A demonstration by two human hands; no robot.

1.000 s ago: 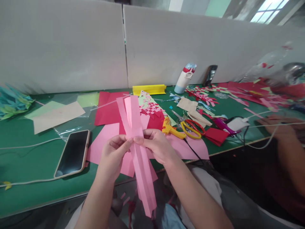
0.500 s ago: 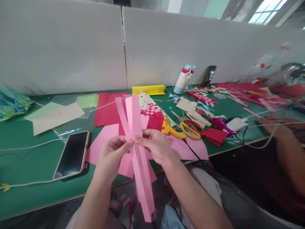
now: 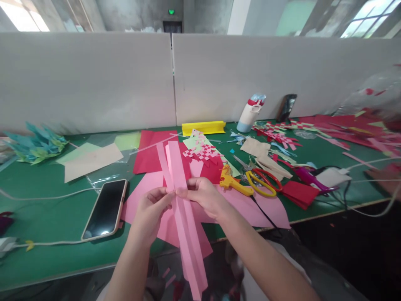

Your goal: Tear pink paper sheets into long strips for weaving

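My left hand and my right hand pinch a bundle of long pink paper strips at its middle, held above the near edge of the green table. The strips run from over the red paper sheet down past the table edge toward my lap. Both thumbs and forefingers press on the strips where they meet. Under my hands lies a large pink paper sheet.
A phone lies left of my hands with a white cable near it. Right of my hands are a yellow glue gun, red-and-yellow scissors, a woven pink-and-red piece, a bottle and paper scraps. Another person's hand is at far right.
The camera has tilted up and shifted slightly, so everything sits lower and further right. The top ends of the pink strips have closed together. My pinch stays the same.
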